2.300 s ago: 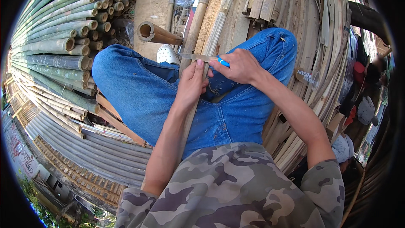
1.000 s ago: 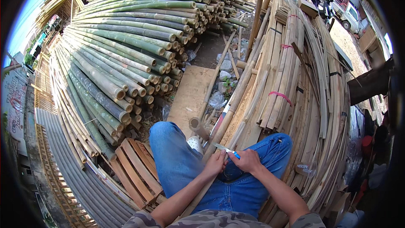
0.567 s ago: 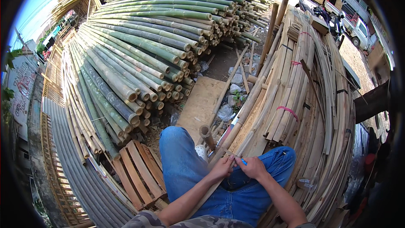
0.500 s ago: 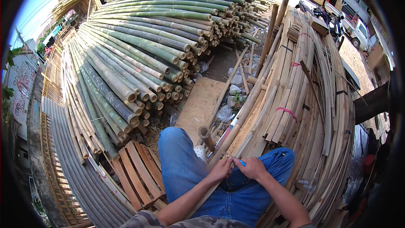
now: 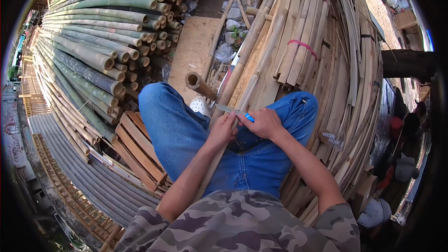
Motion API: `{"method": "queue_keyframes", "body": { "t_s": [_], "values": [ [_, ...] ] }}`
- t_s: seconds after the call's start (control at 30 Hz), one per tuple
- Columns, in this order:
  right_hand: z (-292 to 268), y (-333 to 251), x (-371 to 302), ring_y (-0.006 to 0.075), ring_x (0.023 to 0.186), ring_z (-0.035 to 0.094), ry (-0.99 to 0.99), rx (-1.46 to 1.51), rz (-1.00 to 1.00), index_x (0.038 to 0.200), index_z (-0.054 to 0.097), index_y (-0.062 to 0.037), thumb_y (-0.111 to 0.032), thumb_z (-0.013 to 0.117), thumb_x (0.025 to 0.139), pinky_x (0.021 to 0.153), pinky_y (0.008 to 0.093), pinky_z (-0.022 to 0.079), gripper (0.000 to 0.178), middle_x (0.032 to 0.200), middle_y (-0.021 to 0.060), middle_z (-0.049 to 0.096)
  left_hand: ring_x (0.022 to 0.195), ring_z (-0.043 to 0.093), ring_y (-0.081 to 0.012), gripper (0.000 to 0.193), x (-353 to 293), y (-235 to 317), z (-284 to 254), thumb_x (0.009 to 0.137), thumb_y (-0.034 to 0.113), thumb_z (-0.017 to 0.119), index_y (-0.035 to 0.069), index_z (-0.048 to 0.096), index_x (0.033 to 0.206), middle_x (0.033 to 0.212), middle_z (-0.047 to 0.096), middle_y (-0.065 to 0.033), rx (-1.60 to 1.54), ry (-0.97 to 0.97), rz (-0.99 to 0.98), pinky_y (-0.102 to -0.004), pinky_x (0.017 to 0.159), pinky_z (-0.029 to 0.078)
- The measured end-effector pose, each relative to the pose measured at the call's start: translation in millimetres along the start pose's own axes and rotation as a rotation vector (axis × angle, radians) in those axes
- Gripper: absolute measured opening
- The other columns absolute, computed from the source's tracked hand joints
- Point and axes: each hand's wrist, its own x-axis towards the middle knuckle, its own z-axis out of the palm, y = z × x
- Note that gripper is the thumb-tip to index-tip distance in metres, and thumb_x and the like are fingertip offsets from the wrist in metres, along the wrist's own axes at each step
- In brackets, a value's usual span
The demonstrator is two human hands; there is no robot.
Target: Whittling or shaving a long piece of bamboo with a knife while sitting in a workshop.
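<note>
My left hand [image 5: 222, 130] is closed around a long, pale bamboo strip [image 5: 211, 172], which runs slantwise across my lap between my knees. In my right hand [image 5: 265, 124] is a knife [image 5: 229, 109] with a blue handle, its blade pointing left. That blade lies across the strip, just beyond my left fingers; whether its edge bites in cannot be seen. Both hands are close together over my blue jeans [image 5: 233, 172]. My right fingers cover most of the handle.
Green bamboo poles [image 5: 102, 37] are piled at the left. Bundled wooden strips [image 5: 303, 32] lie along the right. An upright bamboo stump [image 5: 200, 86] stands before my feet, near a flat board [image 5: 193, 46]. A slatted wooden crate [image 5: 140, 149] sits beside my left knee.
My view has tipped downward, so the piles sit higher and more of my shirt shows. The knife blade now shows clearly across the strip; both hands keep their hold.
</note>
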Motion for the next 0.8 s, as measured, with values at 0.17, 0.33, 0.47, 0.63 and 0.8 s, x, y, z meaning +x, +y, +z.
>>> {"method": "queue_keyframes", "body": {
  "t_s": [0.17, 0.33, 0.47, 0.63, 0.8],
  "values": [
    [5, 8, 8, 0.0397, 0.063, 0.065, 0.006, 0.045, -0.013, 0.075, 0.076, -0.021, -0.056, 0.052, 0.091, 0.063, 0.0479, 0.054, 0.046, 0.063, 0.0203, 0.064, 0.056, 0.043, -0.0035, 0.038, 5, 2, 0, 0.107, 0.037, 0.04, 0.006, 0.059, 0.097, 0.077, 0.054, 0.0025, 0.129, 0.043, 0.044, -0.0192, 0.046, 0.034],
    [15, 15, 0, 0.0401, 0.056, 0.064, 0.119, -0.082, -0.064, 0.071, 0.074, -0.0097, -0.054, 0.055, 0.09, 0.055, 0.0469, 0.053, 0.051, 0.057, 0.0219, 0.062, 0.052, 0.043, -0.0036, 0.037, -1, 0, 14, 0.107, 0.035, 0.041, 0.006, 0.058, 0.095, 0.07, 0.051, 0.003, 0.232, 0.116, 0.044, -0.0205, 0.045, 0.036],
    [21, 15, -3, 0.0405, 0.055, 0.064, 0.146, -0.098, -0.089, 0.068, 0.071, -0.005, -0.052, 0.057, 0.089, 0.053, 0.0476, 0.053, 0.054, 0.056, 0.0226, 0.061, 0.052, 0.047, -0.0042, 0.035, -7, 3, 17, 0.107, 0.034, 0.041, 0.006, 0.058, 0.093, 0.068, 0.05, 0.0036, 0.279, 0.161, 0.037, -0.0209, 0.044, 0.038],
    [27, 18, -2, 0.0408, 0.053, 0.063, 0.193, -0.104, -0.091, 0.067, 0.071, -0.0059, -0.052, 0.058, 0.089, 0.051, 0.0481, 0.052, 0.053, 0.054, 0.0228, 0.06, 0.052, 0.043, -0.003, 0.036, -8, 3, 15, 0.107, 0.037, 0.039, 0.007, 0.058, 0.098, 0.071, 0.049, 0.0043, 0.191, 0.13, 0.002, -0.0191, 0.044, 0.035],
    [17, 14, 8, 0.0414, 0.057, 0.064, 0.178, 0.01, 0.044, 0.068, 0.07, -0.0052, -0.053, 0.056, 0.091, 0.054, 0.0484, 0.051, 0.055, 0.056, 0.0227, 0.06, 0.051, 0.039, -0.0025, 0.04, -6, 6, 15, 0.107, 0.041, 0.038, 0.007, 0.057, 0.099, 0.072, 0.049, 0.0036, 0.152, 0.108, -0.042, -0.0181, 0.043, 0.031]
  ]
}}
